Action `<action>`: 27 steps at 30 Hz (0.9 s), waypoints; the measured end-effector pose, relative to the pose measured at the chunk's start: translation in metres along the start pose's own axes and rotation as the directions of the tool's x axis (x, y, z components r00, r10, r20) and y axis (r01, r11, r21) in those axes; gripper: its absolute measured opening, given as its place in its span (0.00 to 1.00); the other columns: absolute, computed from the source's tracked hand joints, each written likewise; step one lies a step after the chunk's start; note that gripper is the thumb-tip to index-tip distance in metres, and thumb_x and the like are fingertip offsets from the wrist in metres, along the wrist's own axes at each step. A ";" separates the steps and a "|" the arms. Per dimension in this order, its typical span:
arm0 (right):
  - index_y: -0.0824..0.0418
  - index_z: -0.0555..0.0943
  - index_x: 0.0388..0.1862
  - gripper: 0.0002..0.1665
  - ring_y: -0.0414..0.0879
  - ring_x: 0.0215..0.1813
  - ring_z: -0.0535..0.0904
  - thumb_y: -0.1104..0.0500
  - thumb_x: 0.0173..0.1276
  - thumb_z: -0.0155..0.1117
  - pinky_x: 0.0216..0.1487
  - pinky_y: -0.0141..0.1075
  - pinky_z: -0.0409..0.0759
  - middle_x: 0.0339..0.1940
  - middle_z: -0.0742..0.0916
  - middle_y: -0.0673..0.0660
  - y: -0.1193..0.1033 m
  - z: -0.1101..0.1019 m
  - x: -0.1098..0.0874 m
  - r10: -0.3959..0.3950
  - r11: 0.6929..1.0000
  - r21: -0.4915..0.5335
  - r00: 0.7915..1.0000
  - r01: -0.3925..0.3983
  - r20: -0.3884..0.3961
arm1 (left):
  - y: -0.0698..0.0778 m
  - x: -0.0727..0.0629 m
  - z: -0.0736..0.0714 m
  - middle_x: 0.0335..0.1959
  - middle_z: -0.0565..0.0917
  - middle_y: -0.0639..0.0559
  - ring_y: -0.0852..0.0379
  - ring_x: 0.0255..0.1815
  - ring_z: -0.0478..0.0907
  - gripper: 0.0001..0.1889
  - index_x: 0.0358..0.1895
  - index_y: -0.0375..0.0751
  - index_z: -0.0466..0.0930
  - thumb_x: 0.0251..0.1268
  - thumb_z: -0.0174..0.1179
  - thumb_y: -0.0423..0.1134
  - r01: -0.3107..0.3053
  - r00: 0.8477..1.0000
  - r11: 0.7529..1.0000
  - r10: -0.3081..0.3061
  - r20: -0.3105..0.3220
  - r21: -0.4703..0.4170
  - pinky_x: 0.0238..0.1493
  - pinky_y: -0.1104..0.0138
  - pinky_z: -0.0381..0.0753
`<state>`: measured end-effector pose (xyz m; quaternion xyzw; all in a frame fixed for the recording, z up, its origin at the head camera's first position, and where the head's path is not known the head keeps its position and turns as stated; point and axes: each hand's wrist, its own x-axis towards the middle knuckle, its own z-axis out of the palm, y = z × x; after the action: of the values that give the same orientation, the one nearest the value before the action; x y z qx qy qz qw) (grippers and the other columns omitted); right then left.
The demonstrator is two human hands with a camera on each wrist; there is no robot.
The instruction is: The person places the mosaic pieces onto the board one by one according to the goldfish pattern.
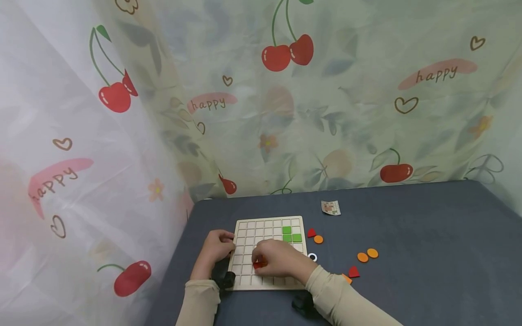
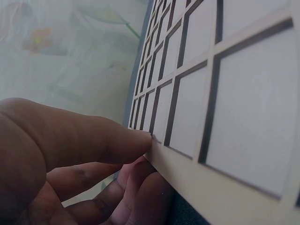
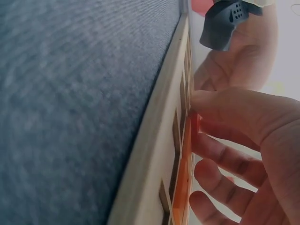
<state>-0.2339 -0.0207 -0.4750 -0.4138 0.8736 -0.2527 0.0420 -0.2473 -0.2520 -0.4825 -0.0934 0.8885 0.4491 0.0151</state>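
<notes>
A pale wooden board [image 1: 244, 280] with a grid of square recesses lies on the dark table. Green square tiles [image 1: 287, 237] fill a few cells near its upper right corner. My left hand [image 1: 218, 246] grips the board's left edge; in the left wrist view its thumb [image 2: 108, 138] presses the rim and other fingers curl below. Over the board's lower middle, my right hand [image 1: 279, 258] pinches a small red piece [image 1: 259, 265], mostly hidden by the fingers. In the right wrist view, the red piece [image 3: 195, 123] sits between thumb and fingers, above orange pieces [image 3: 183, 176] in the cells.
Right of the board lie a red piece [image 1: 311, 232], an orange disc [image 1: 318, 239] and a white ring [image 1: 312, 257]. Farther right are two orange discs [image 1: 367, 255], a red piece [image 1: 354, 271] and an orange piece [image 1: 347, 279]. A patterned card [image 1: 331, 208] lies at the back.
</notes>
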 end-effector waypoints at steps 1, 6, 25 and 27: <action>0.51 0.91 0.41 0.07 0.33 0.35 0.74 0.54 0.65 0.78 0.39 0.29 0.77 0.34 0.85 0.44 0.000 0.001 0.001 0.002 1.000 -0.001 1.000 -0.002 0.002 | 0.000 0.000 0.000 0.36 0.87 0.41 0.54 0.30 0.82 0.16 0.50 0.29 0.86 0.58 0.64 0.26 -0.001 1.000 1.000 0.001 0.000 -0.001 0.30 0.62 0.85; 0.51 0.91 0.39 0.07 0.32 0.34 0.75 0.54 0.63 0.78 0.39 0.29 0.77 0.33 0.86 0.44 0.001 0.004 0.003 0.005 1.000 -0.003 1.000 -0.005 0.007 | 0.000 -0.001 0.000 0.37 0.87 0.41 0.54 0.30 0.82 0.15 0.51 0.29 0.86 0.59 0.64 0.26 0.001 1.000 1.000 -0.001 0.004 -0.004 0.31 0.62 0.86; 0.50 0.91 0.39 0.03 0.33 0.33 0.74 0.56 0.66 0.76 0.36 0.28 0.75 0.33 0.84 0.44 -0.004 0.002 0.004 0.017 1.000 -0.014 0.999 -0.016 0.028 | -0.001 0.000 0.001 0.37 0.86 0.42 0.53 0.30 0.82 0.15 0.52 0.31 0.87 0.60 0.64 0.27 0.010 1.000 1.000 -0.010 0.000 -0.008 0.31 0.62 0.85; 0.50 0.91 0.39 0.03 0.33 0.33 0.74 0.56 0.66 0.76 0.36 0.28 0.75 0.33 0.84 0.44 -0.005 0.002 0.003 0.016 1.000 -0.017 0.999 -0.016 0.028 | -0.002 0.000 0.002 0.37 0.86 0.41 0.53 0.31 0.82 0.15 0.52 0.30 0.87 0.60 0.64 0.27 0.008 1.000 1.000 -0.008 0.003 -0.007 0.31 0.62 0.85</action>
<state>-0.2321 -0.0261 -0.4740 -0.4106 0.8783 -0.2392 0.0528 -0.2473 -0.2519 -0.4850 -0.0963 0.8864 0.4524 0.0181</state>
